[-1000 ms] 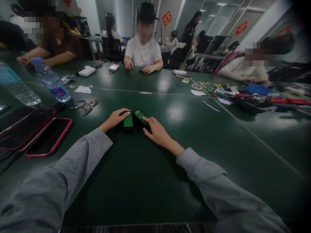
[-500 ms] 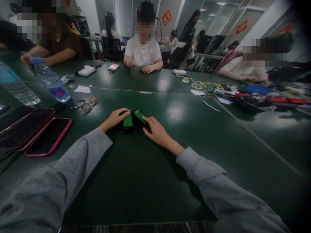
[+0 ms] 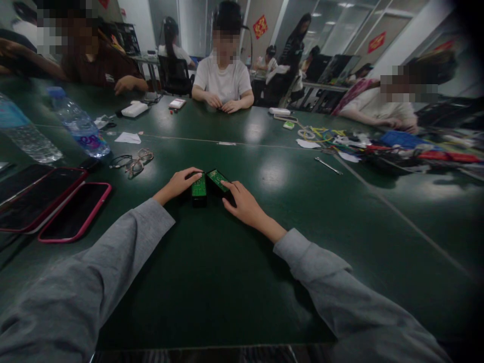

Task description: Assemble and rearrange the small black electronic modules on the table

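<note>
Two small black boxes, each with a green circuit board on its top face, sit on the dark green table in front of me. My left hand (image 3: 180, 183) grips the left black box (image 3: 198, 198), thumb over its circuit board (image 3: 198, 188). This box points nearly straight away from me. My right hand (image 3: 245, 202) holds the right black box (image 3: 212, 184), which lies at a slant, with a finger on its circuit board (image 3: 217, 177). At their far ends the boxes are close together. My palms and fingers hide the outer sides of both.
Phones (image 3: 75, 212), water bottles (image 3: 81, 126) and glasses (image 3: 139, 160) are at the left. A wrench (image 3: 328, 165) lies to the right, before a heap of cables and tools (image 3: 401, 146). People sit around the table, one opposite (image 3: 222, 80).
My hands and both boxes have stayed in place. Opposite, the person's hands have come together; at the far left, another person's arms have moved apart.
</note>
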A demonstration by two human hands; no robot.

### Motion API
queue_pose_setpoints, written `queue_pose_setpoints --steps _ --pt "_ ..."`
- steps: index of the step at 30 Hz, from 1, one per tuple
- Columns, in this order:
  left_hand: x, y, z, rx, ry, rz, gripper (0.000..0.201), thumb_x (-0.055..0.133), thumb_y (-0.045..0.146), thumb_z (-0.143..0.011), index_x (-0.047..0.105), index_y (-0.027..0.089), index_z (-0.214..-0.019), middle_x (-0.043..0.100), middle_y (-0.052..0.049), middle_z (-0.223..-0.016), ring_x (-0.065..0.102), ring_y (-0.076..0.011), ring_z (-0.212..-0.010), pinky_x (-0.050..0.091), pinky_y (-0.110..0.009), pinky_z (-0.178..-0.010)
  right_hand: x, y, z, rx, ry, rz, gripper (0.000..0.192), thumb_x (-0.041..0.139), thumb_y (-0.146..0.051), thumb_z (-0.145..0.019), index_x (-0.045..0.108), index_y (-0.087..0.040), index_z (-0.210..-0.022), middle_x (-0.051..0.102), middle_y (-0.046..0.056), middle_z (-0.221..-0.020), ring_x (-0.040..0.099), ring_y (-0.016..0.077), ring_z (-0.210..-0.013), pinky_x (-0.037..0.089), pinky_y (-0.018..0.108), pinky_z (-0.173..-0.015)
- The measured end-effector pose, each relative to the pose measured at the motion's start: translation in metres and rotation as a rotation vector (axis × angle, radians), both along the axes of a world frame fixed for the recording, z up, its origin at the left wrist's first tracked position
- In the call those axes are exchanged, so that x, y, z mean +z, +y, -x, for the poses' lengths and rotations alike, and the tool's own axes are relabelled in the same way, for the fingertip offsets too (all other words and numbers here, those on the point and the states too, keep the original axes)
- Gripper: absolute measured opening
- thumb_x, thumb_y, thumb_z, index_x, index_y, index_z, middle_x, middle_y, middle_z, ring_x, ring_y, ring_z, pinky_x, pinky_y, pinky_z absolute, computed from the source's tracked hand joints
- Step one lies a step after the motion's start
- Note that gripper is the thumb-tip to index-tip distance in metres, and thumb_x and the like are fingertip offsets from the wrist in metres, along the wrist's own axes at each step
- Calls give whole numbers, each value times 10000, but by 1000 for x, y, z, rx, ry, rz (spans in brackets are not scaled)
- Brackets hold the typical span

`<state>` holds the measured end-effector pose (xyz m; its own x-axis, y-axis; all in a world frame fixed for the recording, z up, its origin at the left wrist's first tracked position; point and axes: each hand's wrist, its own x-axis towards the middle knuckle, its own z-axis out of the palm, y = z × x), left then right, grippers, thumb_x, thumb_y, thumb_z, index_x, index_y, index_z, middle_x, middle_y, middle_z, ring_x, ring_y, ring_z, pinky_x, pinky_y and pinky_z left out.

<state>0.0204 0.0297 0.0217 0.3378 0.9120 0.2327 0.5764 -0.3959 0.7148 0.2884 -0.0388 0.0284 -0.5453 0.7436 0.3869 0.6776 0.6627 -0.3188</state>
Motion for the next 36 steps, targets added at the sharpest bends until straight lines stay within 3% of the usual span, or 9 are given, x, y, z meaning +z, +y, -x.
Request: queue_pose_setpoints --steps 36 --pt "-2 2 2 -5 4 -6 430 456 527 -924 652 236 -1172 682 -49 -1199 622 -232 -1113 466 -395 -996 0 0 1 -1 -4 9 527 492 -330 -936 369 -190 -1430 521 144 -1209 553 274 -1079 522 474 -908"
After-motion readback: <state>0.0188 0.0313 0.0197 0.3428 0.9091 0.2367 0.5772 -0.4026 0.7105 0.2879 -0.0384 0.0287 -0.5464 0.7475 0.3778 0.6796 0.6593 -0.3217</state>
